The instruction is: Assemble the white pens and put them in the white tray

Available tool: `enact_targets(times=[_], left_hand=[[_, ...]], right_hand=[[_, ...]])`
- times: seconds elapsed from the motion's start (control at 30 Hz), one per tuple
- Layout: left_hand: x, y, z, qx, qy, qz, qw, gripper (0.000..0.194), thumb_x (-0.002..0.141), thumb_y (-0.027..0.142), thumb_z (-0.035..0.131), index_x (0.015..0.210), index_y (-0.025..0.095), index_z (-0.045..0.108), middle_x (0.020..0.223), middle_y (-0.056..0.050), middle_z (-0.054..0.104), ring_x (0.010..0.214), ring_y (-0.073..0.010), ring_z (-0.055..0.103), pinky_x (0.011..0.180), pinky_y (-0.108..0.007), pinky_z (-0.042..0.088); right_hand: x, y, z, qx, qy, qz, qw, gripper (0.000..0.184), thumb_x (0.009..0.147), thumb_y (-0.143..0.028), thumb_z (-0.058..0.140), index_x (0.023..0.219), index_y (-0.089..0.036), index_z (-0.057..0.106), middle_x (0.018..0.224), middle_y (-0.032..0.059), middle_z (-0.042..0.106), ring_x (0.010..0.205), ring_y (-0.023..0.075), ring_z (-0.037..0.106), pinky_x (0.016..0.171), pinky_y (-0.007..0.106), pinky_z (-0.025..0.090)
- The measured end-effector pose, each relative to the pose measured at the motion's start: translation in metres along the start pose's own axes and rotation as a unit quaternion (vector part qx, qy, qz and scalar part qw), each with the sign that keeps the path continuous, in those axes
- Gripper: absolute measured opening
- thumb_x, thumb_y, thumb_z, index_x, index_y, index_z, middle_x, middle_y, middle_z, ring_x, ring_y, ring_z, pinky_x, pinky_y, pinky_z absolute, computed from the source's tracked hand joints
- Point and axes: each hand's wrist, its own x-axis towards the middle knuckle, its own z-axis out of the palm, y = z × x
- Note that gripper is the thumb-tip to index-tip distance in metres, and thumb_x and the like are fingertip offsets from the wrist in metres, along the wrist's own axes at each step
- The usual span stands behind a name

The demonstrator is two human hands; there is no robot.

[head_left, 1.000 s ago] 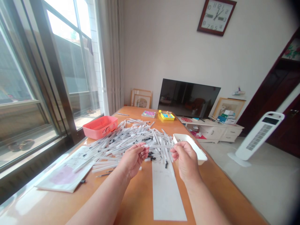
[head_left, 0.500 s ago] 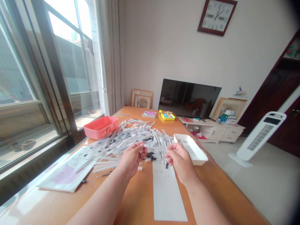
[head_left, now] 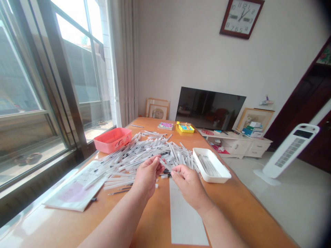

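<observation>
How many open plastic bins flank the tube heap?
2: a coral-pink rectangular plastic bin left of the heap of translucent white plastic tubes, and a white rectangular plastic bin right of it. Both show plainly; none seem hidden.

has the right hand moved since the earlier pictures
Yes. Judged against the white tray, the right hand has shifted left, closer to the left hand; it no longer overlaps the tray in view.
</observation>
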Motion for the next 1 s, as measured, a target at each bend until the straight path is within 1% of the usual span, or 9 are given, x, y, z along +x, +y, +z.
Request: enact_targets(times=[0.1, 0.2, 0.37, 0.5, 0.7, 0.87, 0.93, 1.0], left_hand=[[-0.0026, -0.0027, 0.0027, -0.003, 0.011, 0.012, 1.0, 0.03, 0.08, 0.025, 0.075, 0.106, 0.014, 0.069, 0.079, -0.004, 0.07, 0.067, -0.0099, 0.063, 0.072, -0.023, 0.053], [-0.0032, -0.0043, 0.0038, 0.001, 0.02, 0.023, 1.0, 0.031, 0.079, 0.027, 0.075, 0.106, 0.013, 0.069, 0.078, -0.004, 0.07, 0.068, -0.0102, 0.062, 0.072, -0.023, 0.052], [-0.0024, -0.0068, 0.0037, 0.017, 0.025, 0.039, 0.999, 0.037, 0.076, 0.031, 0.077, 0.107, 0.013, 0.068, 0.082, -0.005, 0.072, 0.074, -0.0124, 0.064, 0.074, -0.024, 0.051], [-0.0037, -0.0093, 0.0048, 0.019, 0.03, 0.05, 0.998, 0.038, 0.075, 0.034, 0.078, 0.105, 0.014, 0.068, 0.085, -0.006, 0.073, 0.073, -0.0122, 0.064, 0.074, -0.025, 0.051], [-0.0076, -0.007, 0.0072, 0.005, 0.028, 0.039, 0.999, 0.034, 0.077, 0.031, 0.077, 0.106, 0.015, 0.067, 0.086, -0.007, 0.073, 0.073, -0.0119, 0.064, 0.073, -0.024, 0.051], [-0.0068, -0.0036, 0.0059, 0.007, 0.03, 0.028, 0.999, 0.029, 0.079, 0.027, 0.075, 0.104, 0.015, 0.067, 0.088, -0.007, 0.073, 0.075, -0.0125, 0.065, 0.075, -0.024, 0.052], [-0.0051, -0.0019, 0.0048, 0.005, 0.032, 0.03, 0.999, 0.027, 0.08, 0.025, 0.075, 0.103, 0.015, 0.067, 0.091, -0.008, 0.073, 0.076, -0.0122, 0.065, 0.075, -0.024, 0.053], [-0.0029, 0.0001, 0.0031, 0.004, 0.033, 0.037, 0.999, 0.024, 0.081, 0.024, 0.073, 0.102, 0.015, 0.067, 0.092, -0.007, 0.073, 0.075, -0.0115, 0.065, 0.075, -0.024, 0.053]], right_hand=[[-0.0014, 0.0012, 0.0042, -0.024, 0.019, -0.022, 0.999, 0.019, 0.087, -0.038, 0.059, 0.086, -0.019, 0.066, 0.06, -0.0046, 0.048, 0.055, 0.0125, 0.039, 0.051, 0.024, 0.03], [-0.0029, 0.0011, 0.0066, -0.048, 0.029, -0.037, 0.998, 0.017, 0.088, -0.035, 0.057, 0.084, -0.02, 0.064, 0.061, -0.004, 0.051, 0.056, 0.013, 0.042, 0.052, 0.024, 0.031], [-0.0038, -0.001, 0.0078, -0.061, 0.028, -0.038, 0.997, 0.016, 0.089, -0.034, 0.056, 0.082, -0.02, 0.062, 0.059, -0.0045, 0.051, 0.054, 0.0126, 0.042, 0.05, 0.024, 0.03], [-0.0035, -0.0008, 0.0091, -0.062, 0.038, -0.038, 0.997, 0.015, 0.087, -0.033, 0.057, 0.081, -0.02, 0.063, 0.058, -0.0042, 0.051, 0.054, 0.0127, 0.042, 0.05, 0.024, 0.03], [-0.0032, 0.0024, 0.0109, -0.073, 0.054, -0.045, 0.995, 0.013, 0.085, -0.032, 0.059, 0.081, -0.021, 0.065, 0.059, -0.0033, 0.052, 0.055, 0.0134, 0.044, 0.051, 0.024, 0.031], [-0.0005, 0.0024, 0.0098, -0.052, 0.039, -0.034, 0.997, 0.016, 0.085, -0.035, 0.06, 0.082, -0.021, 0.065, 0.055, -0.005, 0.047, 0.051, 0.0118, 0.037, 0.049, 0.024, 0.028], [0.0006, 0.0005, 0.0073, -0.021, 0.014, -0.01, 1.0, 0.019, 0.086, -0.039, 0.06, 0.086, -0.021, 0.065, 0.055, -0.006, 0.046, 0.049, 0.0112, 0.036, 0.048, 0.024, 0.028], [0.0015, -0.0018, 0.003, 0.026, -0.009, 0.021, 0.999, 0.024, 0.087, -0.044, 0.059, 0.091, -0.02, 0.065, 0.056, -0.0059, 0.049, 0.05, 0.0112, 0.04, 0.049, 0.023, 0.031]])
